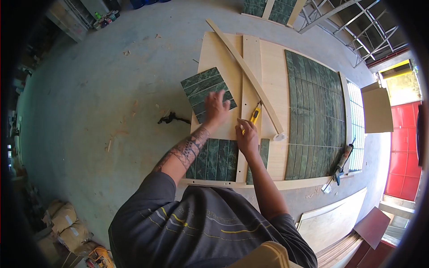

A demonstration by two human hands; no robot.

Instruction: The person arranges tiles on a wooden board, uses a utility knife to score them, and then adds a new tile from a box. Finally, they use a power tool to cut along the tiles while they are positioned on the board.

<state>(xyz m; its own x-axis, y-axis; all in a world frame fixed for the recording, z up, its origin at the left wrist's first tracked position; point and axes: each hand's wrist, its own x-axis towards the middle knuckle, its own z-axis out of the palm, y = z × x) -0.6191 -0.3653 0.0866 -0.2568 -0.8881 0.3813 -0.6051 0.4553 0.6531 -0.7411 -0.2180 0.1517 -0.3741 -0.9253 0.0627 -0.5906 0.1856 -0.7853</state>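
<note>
Across the grey floor (111, 85), a pale wooden panel (273, 58) is spreading out in front of the person, with a large green section (313, 116) of marbled strips covering part of its far right side. A long wooden strip (244, 69) is lying aslant over the bare wood, and a caulking gun (343, 158) is resting by the panel's right end. Smaller than these, a loose green piece (201, 84) is sitting askew on the left part, jutting past the panel's edge. Its grooved face is looking smooth and perhaps a little slippery; it is probably behaving as a stiff, fairly light board whose corners could chip, so two opposite edges are offering the surest hold.

Above it the left hand (216, 108) is hovering or touching down, blurred, its fingers spreading open and gripping nothing visible; contact is impossible to tell. To its right, the right hand (248, 137) is closing its fingers around the near end of a yellow utility knife (255, 114), which is likely handling as light and rigid, best held by the body, clear of the blade end.
</note>
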